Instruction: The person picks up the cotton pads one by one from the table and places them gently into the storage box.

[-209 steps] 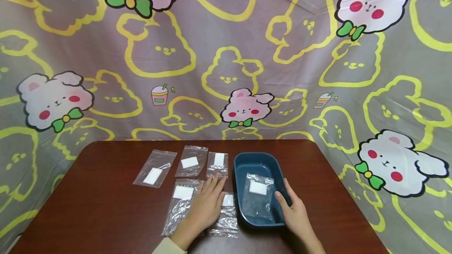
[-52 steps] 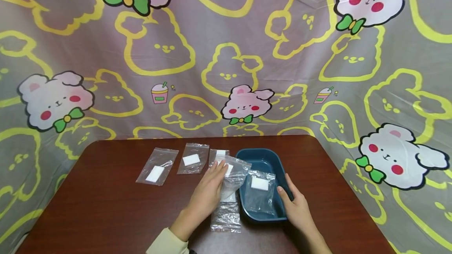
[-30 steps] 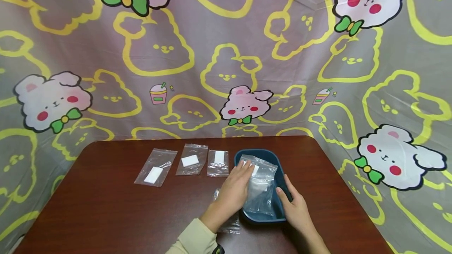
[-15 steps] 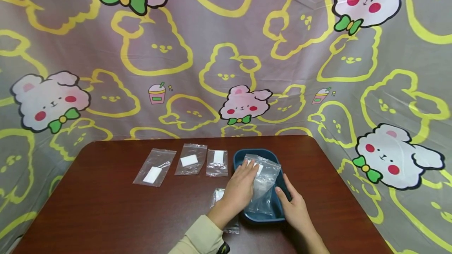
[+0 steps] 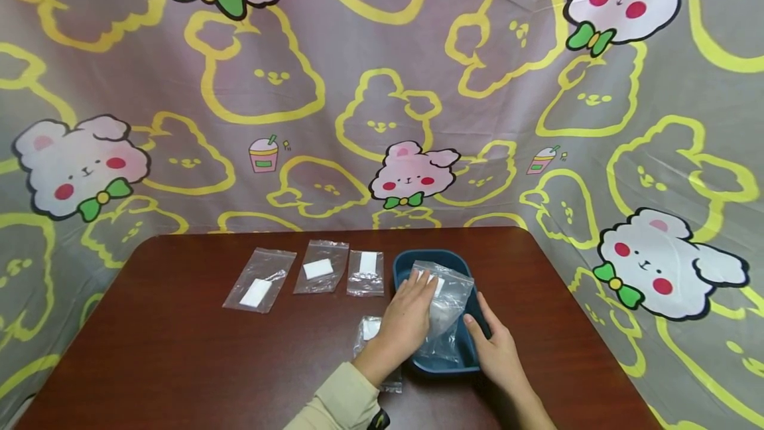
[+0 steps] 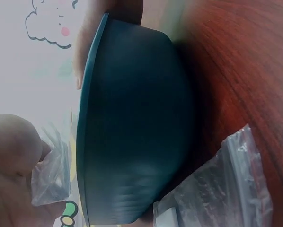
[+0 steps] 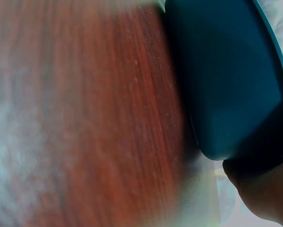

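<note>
A clear zip bag with a white piece inside hangs over the blue bin, pinched by my left hand. In the left wrist view, the bag shows between the thumb and fingers, above the bin's rim. Another clear bag lies in the bin, mostly covered by the held one. My right hand grips the bin's right wall, thumb over the rim. In the right wrist view, that hand shows dark against the bin's outer side.
Three clear bags with white pieces lie at the back: the left bag, middle bag and right bag. Partly under my left forearm is another bag. A patterned cloth surrounds the brown table.
My left hand has lifted a bag from the table's front and carried it right, over the bin. In the last half second it has barely moved. The right hand stays on the bin.
</note>
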{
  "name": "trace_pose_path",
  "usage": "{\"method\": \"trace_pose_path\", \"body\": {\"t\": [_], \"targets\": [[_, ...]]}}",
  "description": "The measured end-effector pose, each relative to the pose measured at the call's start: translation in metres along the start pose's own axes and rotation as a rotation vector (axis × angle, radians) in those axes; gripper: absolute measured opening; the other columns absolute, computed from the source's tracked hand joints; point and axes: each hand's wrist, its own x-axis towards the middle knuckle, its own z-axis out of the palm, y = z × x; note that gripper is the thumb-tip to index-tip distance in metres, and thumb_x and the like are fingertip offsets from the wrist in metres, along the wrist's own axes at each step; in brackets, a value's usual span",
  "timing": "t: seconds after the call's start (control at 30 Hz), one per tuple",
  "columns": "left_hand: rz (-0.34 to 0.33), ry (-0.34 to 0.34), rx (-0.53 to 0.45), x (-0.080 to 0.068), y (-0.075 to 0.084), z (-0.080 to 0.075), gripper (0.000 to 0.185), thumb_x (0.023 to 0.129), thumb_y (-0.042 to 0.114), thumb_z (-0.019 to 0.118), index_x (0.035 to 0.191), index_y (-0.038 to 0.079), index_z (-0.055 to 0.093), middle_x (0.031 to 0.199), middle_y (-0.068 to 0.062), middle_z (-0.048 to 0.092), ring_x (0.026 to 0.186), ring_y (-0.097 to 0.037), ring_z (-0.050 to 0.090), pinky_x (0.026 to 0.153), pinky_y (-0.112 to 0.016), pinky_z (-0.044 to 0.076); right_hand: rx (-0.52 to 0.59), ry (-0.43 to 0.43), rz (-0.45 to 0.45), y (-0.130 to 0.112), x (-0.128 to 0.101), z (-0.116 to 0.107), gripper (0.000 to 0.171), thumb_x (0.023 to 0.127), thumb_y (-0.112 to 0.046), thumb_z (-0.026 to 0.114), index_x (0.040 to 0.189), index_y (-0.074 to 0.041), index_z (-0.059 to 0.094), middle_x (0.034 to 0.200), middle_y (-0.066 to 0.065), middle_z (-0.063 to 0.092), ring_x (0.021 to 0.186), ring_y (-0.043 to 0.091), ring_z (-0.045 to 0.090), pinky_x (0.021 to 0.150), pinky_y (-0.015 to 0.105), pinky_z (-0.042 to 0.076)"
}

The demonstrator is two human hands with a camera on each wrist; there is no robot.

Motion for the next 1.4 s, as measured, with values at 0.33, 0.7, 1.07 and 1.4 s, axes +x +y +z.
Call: {"method": "trace_pose_path", "body": {"t": [0.33, 0.7, 1.07, 1.4], "targets": [[0.021, 0.006, 0.027, 0.000, -0.001, 0.002, 0.042, 0.099, 0.003, 0.057, 0.141, 0.002, 0.056, 0.146, -0.019, 0.052, 0.140, -0.035, 0.043, 0.113, -0.047, 0.038, 0.021, -0.005, -0.014, 0.000, 0.001, 0.001, 0.066, 0.104, -0.034, 0.057, 0.156, -0.002, 0.033, 0.158, 0.015, 0.037, 0.145, 0.037, 0.032, 0.115, 0.060, 0.027], [0.010, 0.012, 0.016, -0.003, -0.002, 0.005, 0.039, 0.104, 0.014, 0.054, 0.142, 0.002, 0.055, 0.147, -0.017, 0.052, 0.138, -0.033, 0.046, 0.114, -0.045, 0.037, 0.009, -0.013, -0.015, 0.000, 0.000, 0.001, 0.062, 0.105, -0.026, 0.057, 0.157, -0.003, 0.032, 0.158, 0.016, 0.036, 0.144, 0.036, 0.034, 0.114, 0.058, 0.029], [-0.001, 0.003, 0.002, -0.008, -0.005, 0.003, 0.041, 0.104, 0.015, 0.054, 0.142, 0.002, 0.055, 0.148, -0.016, 0.051, 0.139, -0.032, 0.045, 0.115, -0.044, 0.036, 0.000, -0.006, -0.006, 0.001, 0.001, 0.001, 0.062, 0.104, -0.028, 0.057, 0.156, -0.004, 0.033, 0.157, 0.017, 0.038, 0.142, 0.037, 0.036, 0.113, 0.059, 0.031], [-0.067, 0.027, -0.135, -0.021, -0.018, -0.002, 0.042, 0.104, 0.014, 0.052, 0.143, 0.000, 0.052, 0.148, -0.017, 0.051, 0.140, -0.034, 0.044, 0.115, -0.049, 0.035, -0.004, -0.006, -0.005, 0.001, 0.000, 0.000, 0.063, 0.105, -0.033, 0.056, 0.157, -0.006, 0.032, 0.158, 0.015, 0.037, 0.143, 0.034, 0.034, 0.115, 0.057, 0.030]]}}
